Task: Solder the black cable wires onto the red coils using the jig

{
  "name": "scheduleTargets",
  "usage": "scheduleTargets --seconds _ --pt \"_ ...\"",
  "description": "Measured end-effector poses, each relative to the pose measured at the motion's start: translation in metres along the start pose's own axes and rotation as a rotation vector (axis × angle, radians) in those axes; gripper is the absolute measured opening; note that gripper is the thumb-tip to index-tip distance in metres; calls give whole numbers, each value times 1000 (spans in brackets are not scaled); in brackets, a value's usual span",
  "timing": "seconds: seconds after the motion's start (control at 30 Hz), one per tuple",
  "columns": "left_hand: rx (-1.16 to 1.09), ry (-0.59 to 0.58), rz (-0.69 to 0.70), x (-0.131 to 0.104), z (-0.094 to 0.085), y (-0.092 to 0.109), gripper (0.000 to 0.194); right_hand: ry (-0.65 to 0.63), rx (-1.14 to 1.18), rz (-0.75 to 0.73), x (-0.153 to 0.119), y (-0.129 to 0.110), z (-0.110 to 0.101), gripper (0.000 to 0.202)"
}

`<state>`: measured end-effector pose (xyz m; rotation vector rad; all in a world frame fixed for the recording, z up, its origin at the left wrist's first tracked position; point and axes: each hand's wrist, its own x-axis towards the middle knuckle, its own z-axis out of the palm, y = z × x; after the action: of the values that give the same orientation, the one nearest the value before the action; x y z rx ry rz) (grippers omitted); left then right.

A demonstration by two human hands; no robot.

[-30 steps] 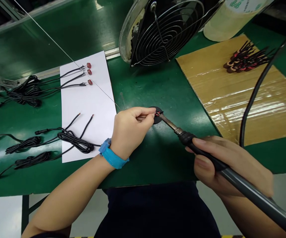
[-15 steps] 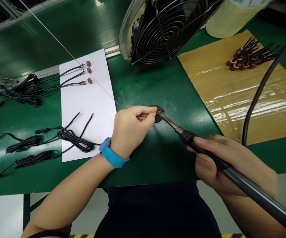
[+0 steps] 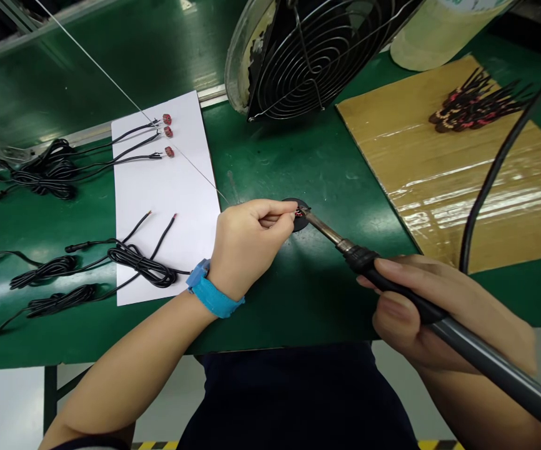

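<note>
My right hand (image 3: 448, 319) is wrapped round the dark handle of a soldering iron (image 3: 406, 297). The iron's metal tip reaches a black round disc (image 3: 302, 224) on the green bench, where small red and coppery bits (image 3: 299, 213) show. Over the disc's left edge, my left hand (image 3: 252, 244) is pinched, thumb against forefinger, and wears a blue wrist strap (image 3: 217, 299). A thin solder wire (image 3: 200, 174) comes down from the upper left and passes behind this hand; its end between the fingertips is too small to make out.
White paper (image 3: 167, 187) at left carries black cables (image 3: 142, 265) and small red parts (image 3: 169, 152). A fan (image 3: 312, 69) stands at the back, beside a bottle (image 3: 430, 37). Brown cardboard (image 3: 430, 181) at right holds a bunch of short dark-wired parts (image 3: 467, 109). The iron's cord (image 3: 490, 175) arcs over it.
My right hand and the soldering iron have shifted slightly right, drawing the tip back a little over the disc. My left hand stays in place.
</note>
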<state>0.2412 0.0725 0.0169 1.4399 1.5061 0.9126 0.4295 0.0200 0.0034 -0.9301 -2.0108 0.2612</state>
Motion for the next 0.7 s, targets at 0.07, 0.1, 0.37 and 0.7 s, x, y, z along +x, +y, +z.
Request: scheduleTargets --seconds 0.07,0.1,0.37,0.7 --pt "-3 2 7 0 0 0 14 -16 11 -5 2 0 0 58" --pt "-6 2 10 0 0 0 15 -28 19 -1 2 0 0 57" --pt "-8 -12 -9 0 0 1 15 3 26 75 -4 0 0 56" --pt "-11 -25 -34 0 0 2 16 155 -60 77 -10 2 2 54"
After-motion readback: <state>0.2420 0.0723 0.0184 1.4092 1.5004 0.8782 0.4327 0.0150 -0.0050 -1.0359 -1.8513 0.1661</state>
